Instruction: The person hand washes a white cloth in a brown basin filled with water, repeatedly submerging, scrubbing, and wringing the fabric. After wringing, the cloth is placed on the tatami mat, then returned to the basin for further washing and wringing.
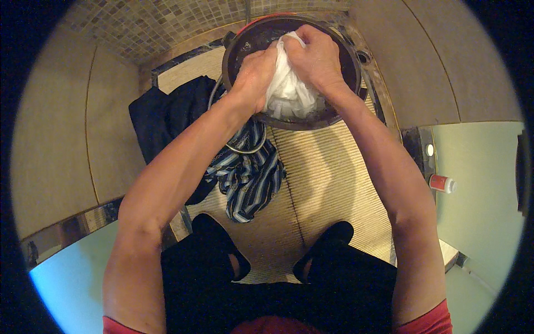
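A wet white cloth (288, 83) hangs bunched between my two hands over a dark round bucket (350, 110). My left hand (256, 75) grips its left side, and my right hand (315, 56) is closed on its upper right part. The lower folds of the cloth rest inside the bucket, where some water or suds show. How deep the water is cannot be seen. Below and left of the bucket lie a striped blue-and-white cloth (250, 179) and a dark garment (154, 121), both crumpled on the floor.
A flexible metal hose (250, 151) loops over the clothes. The ribbed floor (333, 175) has a drain hole (363, 57) right of the bucket. Tiled walls (54, 125) stand at both sides. A red-and-white bottle (442, 183) lies at the right, near a small white round thing (429, 150).
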{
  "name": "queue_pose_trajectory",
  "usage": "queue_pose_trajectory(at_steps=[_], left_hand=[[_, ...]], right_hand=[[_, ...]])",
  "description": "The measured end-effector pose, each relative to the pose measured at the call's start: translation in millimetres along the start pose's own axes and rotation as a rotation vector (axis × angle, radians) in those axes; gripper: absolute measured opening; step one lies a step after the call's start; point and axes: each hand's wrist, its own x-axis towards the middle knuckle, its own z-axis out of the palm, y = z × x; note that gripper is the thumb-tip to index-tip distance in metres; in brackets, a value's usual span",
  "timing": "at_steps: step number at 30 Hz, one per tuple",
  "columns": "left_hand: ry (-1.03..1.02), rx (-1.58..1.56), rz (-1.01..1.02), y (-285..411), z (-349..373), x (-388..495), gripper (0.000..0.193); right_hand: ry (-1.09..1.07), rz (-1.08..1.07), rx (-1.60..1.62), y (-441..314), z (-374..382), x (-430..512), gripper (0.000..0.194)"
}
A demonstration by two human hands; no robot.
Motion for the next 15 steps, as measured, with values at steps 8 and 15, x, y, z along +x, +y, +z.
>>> queue_pose_trajectory(at_steps=[8, 15], left_hand=[[-0.057, -0.192, -0.04, 2.2, -33.2, 18.6, 0.036], [0.037, -0.094, -0.036, 1.2, -1.5, 9.2, 0.037]], right_hand=[[-0.142, -0.22, 0.096, -33.1, 6.8, -21.5, 0.032], [-0.049, 0.0, 0.074, 6.2, -1.2, 7.8, 0.029]])
